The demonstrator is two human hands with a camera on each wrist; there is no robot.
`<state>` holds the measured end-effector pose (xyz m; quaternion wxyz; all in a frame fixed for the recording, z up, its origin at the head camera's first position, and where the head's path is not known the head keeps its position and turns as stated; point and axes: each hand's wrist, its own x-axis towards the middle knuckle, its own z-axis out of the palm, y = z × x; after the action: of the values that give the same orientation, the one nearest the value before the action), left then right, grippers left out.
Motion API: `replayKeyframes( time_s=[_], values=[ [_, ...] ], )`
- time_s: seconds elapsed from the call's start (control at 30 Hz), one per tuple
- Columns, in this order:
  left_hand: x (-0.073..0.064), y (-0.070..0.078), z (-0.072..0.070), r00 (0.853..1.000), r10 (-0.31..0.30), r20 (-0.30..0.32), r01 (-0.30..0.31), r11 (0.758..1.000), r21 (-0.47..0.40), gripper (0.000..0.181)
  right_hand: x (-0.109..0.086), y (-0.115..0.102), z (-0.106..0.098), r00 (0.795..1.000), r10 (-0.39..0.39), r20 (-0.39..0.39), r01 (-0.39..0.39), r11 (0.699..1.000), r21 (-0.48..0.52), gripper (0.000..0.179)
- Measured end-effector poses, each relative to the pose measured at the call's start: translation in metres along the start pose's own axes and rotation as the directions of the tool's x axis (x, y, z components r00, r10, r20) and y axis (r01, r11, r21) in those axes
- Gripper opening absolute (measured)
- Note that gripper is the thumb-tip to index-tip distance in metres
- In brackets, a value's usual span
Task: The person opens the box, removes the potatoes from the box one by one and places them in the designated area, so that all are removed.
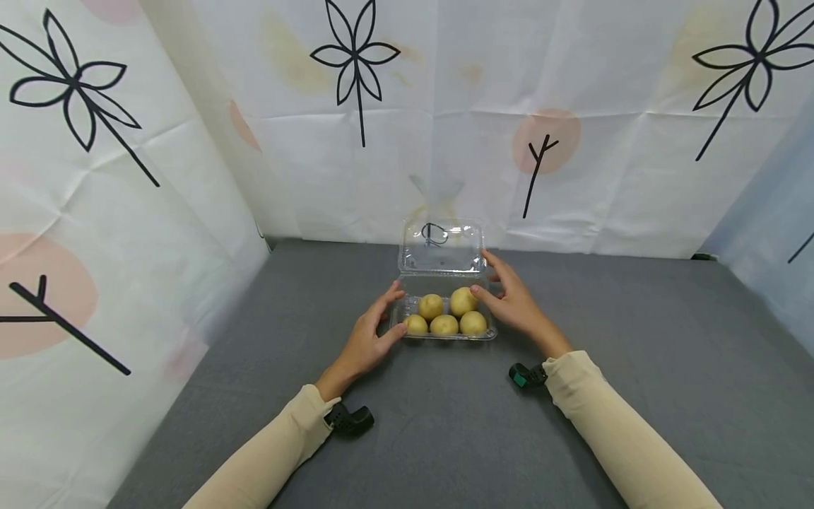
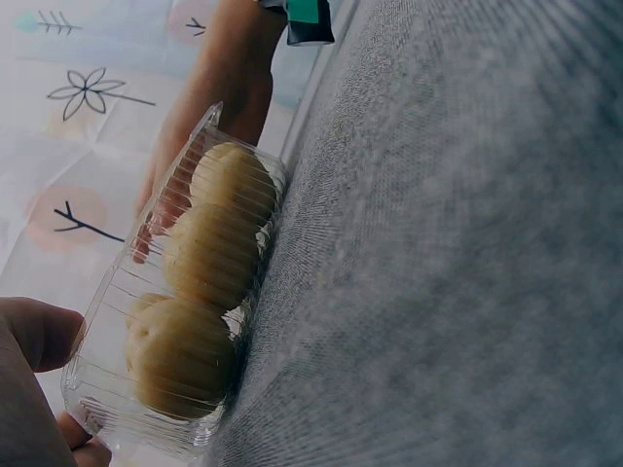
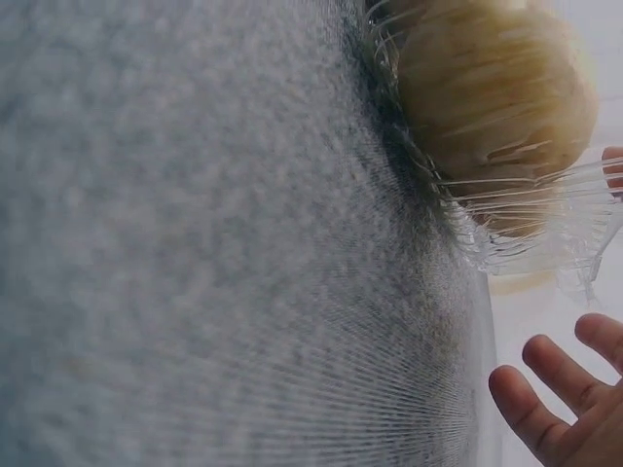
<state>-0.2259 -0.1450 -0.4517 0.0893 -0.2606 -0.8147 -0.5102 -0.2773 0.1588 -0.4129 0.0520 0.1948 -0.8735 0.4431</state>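
A clear plastic clamshell container [image 1: 445, 338] stands on the grey table with its lid [image 1: 441, 254] raised at the back. Several round yellow potatoes [image 1: 444, 325] lie in its base in two rows. My left hand [image 1: 367, 341] holds the container's left end, its thumb [image 2: 44, 334] at the front corner of the rim and its fingers along the left side. At the right side is my right hand [image 1: 516, 302]. Its thumb overlaps the back right potato [image 1: 463, 301], and its index finger reaches the lid's right edge. In the right wrist view the other fingers [image 3: 555, 375] are spread beside the container wall.
A white cloth backdrop [image 1: 470, 141] with plant drawings rises close behind the lid. More printed cloth [image 1: 127, 247] hangs along the left side. The grey tabletop [image 1: 439, 438] stretches to both sides and in front. Each wrist wears a black device [image 1: 350, 420].
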Motion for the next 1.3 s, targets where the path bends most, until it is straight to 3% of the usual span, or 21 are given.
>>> replayKeyframes(
  time_s=[0.27,0.47,0.67,1.0,1.3],
  values=[
    [0.001,0.001,0.0,1.0,-0.021,-0.01,0.021,1.0,-0.002,0.057,-0.003,-0.004,0.003,0.991,-0.1,-0.092,0.091,0.991,-0.098,0.057],
    [0.001,0.024,-0.004,1.0,-0.025,-0.002,0.025,1.0,-0.019,0.056,-0.002,-0.008,0.006,0.973,-0.215,-0.083,0.193,0.957,-0.217,0.042],
    [0.0,0.045,-0.009,1.0,-0.02,0.008,0.02,1.0,-0.012,0.054,-0.001,-0.011,0.009,0.98,-0.194,-0.043,0.175,0.946,-0.273,0.04],
    [0.0,0.046,-0.01,1.0,-0.03,-0.001,0.03,0.999,-0.015,0.054,0.0,-0.019,0.01,0.993,-0.111,0.046,0.119,0.948,-0.296,0.042],
    [0.0,0.043,-0.009,0.999,-0.035,0.01,0.035,0.999,-0.013,0.055,0.001,-0.024,0.01,0.996,-0.054,0.076,0.073,0.955,-0.288,0.038]
  ],
)
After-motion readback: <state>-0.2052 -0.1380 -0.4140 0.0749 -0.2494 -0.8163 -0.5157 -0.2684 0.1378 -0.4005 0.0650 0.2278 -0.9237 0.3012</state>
